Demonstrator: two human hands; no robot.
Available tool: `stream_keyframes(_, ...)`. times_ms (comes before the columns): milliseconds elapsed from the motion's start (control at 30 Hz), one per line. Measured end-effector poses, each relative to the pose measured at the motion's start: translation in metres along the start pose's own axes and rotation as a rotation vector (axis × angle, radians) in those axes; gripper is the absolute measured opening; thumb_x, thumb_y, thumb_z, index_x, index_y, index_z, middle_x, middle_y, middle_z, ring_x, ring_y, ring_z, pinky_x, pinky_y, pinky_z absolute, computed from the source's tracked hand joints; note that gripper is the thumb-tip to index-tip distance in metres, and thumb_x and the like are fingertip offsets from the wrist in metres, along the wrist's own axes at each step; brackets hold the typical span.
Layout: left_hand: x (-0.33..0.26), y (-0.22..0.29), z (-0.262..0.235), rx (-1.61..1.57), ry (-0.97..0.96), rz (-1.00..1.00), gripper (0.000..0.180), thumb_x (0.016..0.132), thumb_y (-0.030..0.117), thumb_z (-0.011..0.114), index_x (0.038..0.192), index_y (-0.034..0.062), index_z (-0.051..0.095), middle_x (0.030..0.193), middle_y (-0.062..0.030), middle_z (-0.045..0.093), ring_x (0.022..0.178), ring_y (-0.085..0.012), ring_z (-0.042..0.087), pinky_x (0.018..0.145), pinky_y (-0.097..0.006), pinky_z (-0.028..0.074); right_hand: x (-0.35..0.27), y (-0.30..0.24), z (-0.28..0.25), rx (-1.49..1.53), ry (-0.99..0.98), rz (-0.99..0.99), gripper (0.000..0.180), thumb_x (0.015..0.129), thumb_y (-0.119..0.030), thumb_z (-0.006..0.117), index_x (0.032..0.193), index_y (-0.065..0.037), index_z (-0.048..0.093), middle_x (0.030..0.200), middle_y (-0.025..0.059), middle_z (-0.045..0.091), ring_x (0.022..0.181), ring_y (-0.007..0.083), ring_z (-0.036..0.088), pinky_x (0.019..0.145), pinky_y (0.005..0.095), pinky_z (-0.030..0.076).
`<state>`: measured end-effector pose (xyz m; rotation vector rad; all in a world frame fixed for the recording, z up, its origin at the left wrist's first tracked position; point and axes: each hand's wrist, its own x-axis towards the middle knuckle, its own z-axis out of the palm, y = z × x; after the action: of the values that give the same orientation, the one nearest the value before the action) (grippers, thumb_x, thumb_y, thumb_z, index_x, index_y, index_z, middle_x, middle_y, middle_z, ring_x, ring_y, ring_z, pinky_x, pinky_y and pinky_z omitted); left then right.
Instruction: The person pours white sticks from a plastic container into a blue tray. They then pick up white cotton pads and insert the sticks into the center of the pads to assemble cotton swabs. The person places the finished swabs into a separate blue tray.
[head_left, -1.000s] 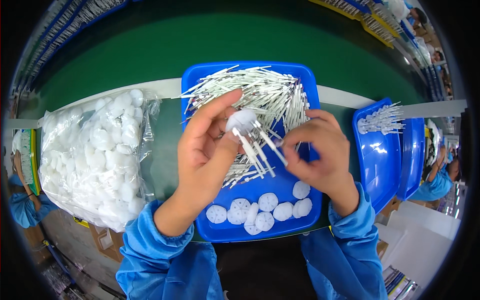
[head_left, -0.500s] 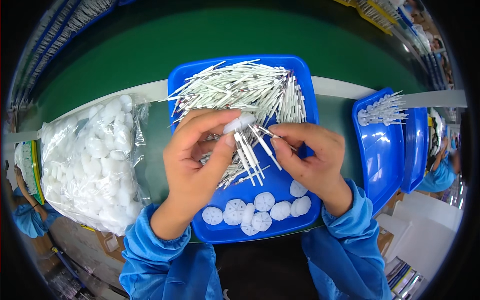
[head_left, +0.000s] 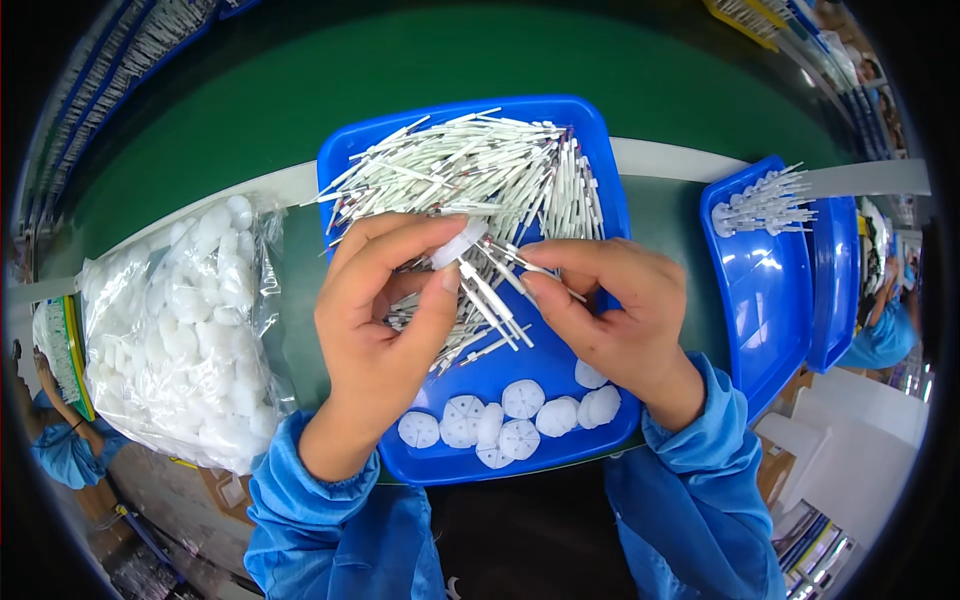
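My left hand (head_left: pixel 385 295) pinches a white plastic disc (head_left: pixel 459 243) edge-on between thumb and fingers. Several thin white rods (head_left: pixel 490 297) stick out of the disc, pointing down and right. With thumb and forefinger, my right hand (head_left: pixel 615 305) grips one more white rod (head_left: pixel 540 267), its tip close to the disc; whether it sits in a hole cannot be seen. Both hands are over a blue tray (head_left: pixel 560 452). A heap of similar white rods (head_left: pixel 450 165) fills the tray's far part, and loose discs with small holes (head_left: pixel 522 399) lie along its near side.
A clear bag of white discs (head_left: pixel 185 330) lies at the left. To the right, another blue tray (head_left: pixel 765 300) holds finished-looking discs with rods (head_left: pixel 768 203) at its far end. The green table (head_left: pixel 480 60) stretches beyond. Other people in blue sleeves (head_left: pixel 75 455) work at both sides.
The disc in my left hand has tilted and shifted slightly left. My right hand has moved a little left with its rod, whose tip is now nearer the disc.
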<state>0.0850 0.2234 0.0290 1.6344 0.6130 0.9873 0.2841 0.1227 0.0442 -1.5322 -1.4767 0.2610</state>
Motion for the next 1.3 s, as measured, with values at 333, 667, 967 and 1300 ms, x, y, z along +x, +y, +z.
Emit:
stream_keyframes(333,0.000,-0.002,0.000,-0.013,0.002,-0.026,0.035,0.098,-0.009,0.071,0.132,-0.0025,0.072,0.129,-0.0119,0.063,0.117,-0.0198,0.070,0.094,-0.030,0.065,0.000,0.000,0.000,-0.013,-0.052,-0.056,0.024,0.080,-0.007,0.091,0.103,-0.011,0.084,0.067,0.0027,0.070,0.053,0.0160,0.063,0.052,0.0298,0.047)
stream_keyframes(667,-0.001,0.001,-0.001,0.021,-0.083,-0.042,0.032,0.102,-0.007,0.067,0.134,-0.0045,0.069,0.134,-0.0155,0.064,0.122,-0.0215,0.066,0.102,-0.032,0.056,0.002,-0.001,0.001,-0.064,-0.046,-0.026,0.021,0.083,-0.009,0.090,0.102,-0.009,0.083,0.074,0.0050,0.074,0.057,0.0175,0.068,0.055,0.0299,0.051)
stream_keyframes(967,-0.001,0.000,0.007,0.244,-0.071,0.079,0.036,0.092,-0.005,0.076,0.128,0.0017,0.078,0.116,-0.0160,0.080,0.102,-0.0250,0.077,0.082,-0.034,0.062,-0.006,0.001,0.008,0.072,-0.016,0.181,0.014,0.090,-0.013,0.088,0.098,-0.006,0.081,0.075,0.0080,0.075,0.058,0.0206,0.070,0.055,0.0309,0.053)
stream_keyframes(1300,-0.010,0.007,0.013,0.340,-0.019,0.070,0.035,0.091,-0.004,0.079,0.126,0.0007,0.080,0.096,-0.0164,0.080,0.078,-0.0255,0.076,0.071,-0.033,0.060,0.001,0.007,0.002,-0.300,0.036,-0.271,0.018,0.083,-0.014,0.090,0.095,-0.009,0.077,0.074,0.0023,0.074,0.057,0.0207,0.068,0.055,0.0340,0.050)
